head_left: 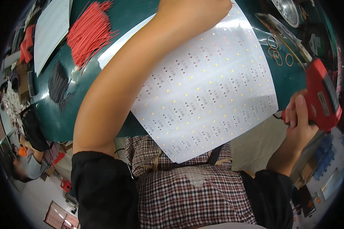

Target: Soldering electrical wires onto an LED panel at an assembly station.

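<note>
A large white circuit-board sheet lies on the table, dotted with rows of small yellow chips and dark pads. Its near corner hangs over the front edge above my lap. Across the sheet stretches my left arm, bringing my left hand to its far part; the fingers are out of sight beyond the upper edge. Over at the right, my right hand is wrapped round the grip of a red soldering gun, whose nozzle points to the far side, off the sheet.
Bundles of cut red wires and black wires lie left on the green table. White papers are beyond them. Rubber bands and a metal dish sit at the far right. Another person is at the left.
</note>
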The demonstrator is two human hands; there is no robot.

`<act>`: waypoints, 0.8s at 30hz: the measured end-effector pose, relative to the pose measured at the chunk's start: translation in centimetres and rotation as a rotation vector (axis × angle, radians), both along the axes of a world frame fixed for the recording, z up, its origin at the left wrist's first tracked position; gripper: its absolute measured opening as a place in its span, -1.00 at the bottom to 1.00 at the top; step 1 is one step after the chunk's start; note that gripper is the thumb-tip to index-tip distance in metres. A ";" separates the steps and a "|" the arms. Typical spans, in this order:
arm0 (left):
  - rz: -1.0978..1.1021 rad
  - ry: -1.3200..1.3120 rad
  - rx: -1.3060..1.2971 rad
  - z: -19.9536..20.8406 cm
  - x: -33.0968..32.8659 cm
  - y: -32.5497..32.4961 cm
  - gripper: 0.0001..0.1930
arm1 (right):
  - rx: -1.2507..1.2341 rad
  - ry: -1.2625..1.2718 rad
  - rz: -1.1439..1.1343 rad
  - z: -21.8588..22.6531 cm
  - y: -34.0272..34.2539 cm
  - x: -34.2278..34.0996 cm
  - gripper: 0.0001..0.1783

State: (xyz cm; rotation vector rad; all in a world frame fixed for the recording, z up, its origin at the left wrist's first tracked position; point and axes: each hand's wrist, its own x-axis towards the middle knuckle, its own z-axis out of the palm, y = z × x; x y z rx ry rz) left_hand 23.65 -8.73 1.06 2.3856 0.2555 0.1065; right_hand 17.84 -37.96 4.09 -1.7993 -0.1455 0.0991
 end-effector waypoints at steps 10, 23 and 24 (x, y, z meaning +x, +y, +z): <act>-0.014 -0.101 0.059 6.7 -11.9 5.3 -0.82 | 0.126 0.165 0.126 0.6 0.0 -10.2 -0.84; 0.525 -0.090 -0.430 -2.3 -24.7 4.2 -0.82 | -0.472 -0.005 0.609 -2.4 3.4 -13.4 -0.79; 0.527 -0.107 -0.431 -2.7 -24.6 4.0 -0.81 | -0.485 -0.061 0.607 -2.7 3.8 -13.6 -0.78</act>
